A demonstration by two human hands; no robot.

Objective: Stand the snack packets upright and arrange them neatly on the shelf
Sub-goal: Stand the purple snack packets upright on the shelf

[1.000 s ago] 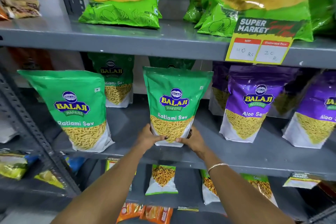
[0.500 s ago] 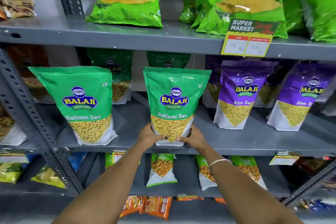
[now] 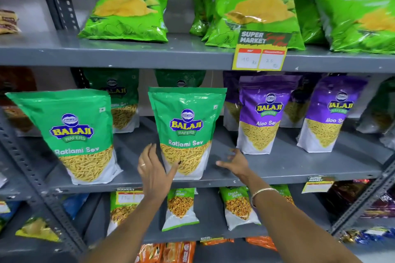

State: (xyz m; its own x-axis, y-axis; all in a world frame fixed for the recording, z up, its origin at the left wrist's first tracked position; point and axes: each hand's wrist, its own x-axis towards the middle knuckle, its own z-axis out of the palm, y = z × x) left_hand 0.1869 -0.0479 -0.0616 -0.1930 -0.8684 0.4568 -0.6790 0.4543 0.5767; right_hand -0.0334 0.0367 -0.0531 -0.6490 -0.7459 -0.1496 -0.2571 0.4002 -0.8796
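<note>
A green Ratlami Sev packet (image 3: 186, 126) stands upright at the front of the grey middle shelf (image 3: 299, 168). My left hand (image 3: 154, 168) hovers open just left of its base, fingers spread, thumb near the packet's lower corner. My right hand (image 3: 235, 163) is open to the right of the packet, apart from it. A second green Ratlami Sev packet (image 3: 74, 134) stands upright further left. Two purple Aloo Sev packets (image 3: 263, 113) (image 3: 333, 113) stand upright to the right. More green and purple packets stand in shadow behind them.
Green Crunchem chip bags (image 3: 130, 8) lean on the top shelf, with a yellow price tag (image 3: 259, 57) on its edge. Smaller Chana packets (image 3: 181, 207) stand on the shelf below. A perforated grey upright (image 3: 25, 168) runs down the left side.
Both hands have let go of the middle green packet's base and spread open beside it. The packet stays standing. The camera has moved closer and tilted up.
</note>
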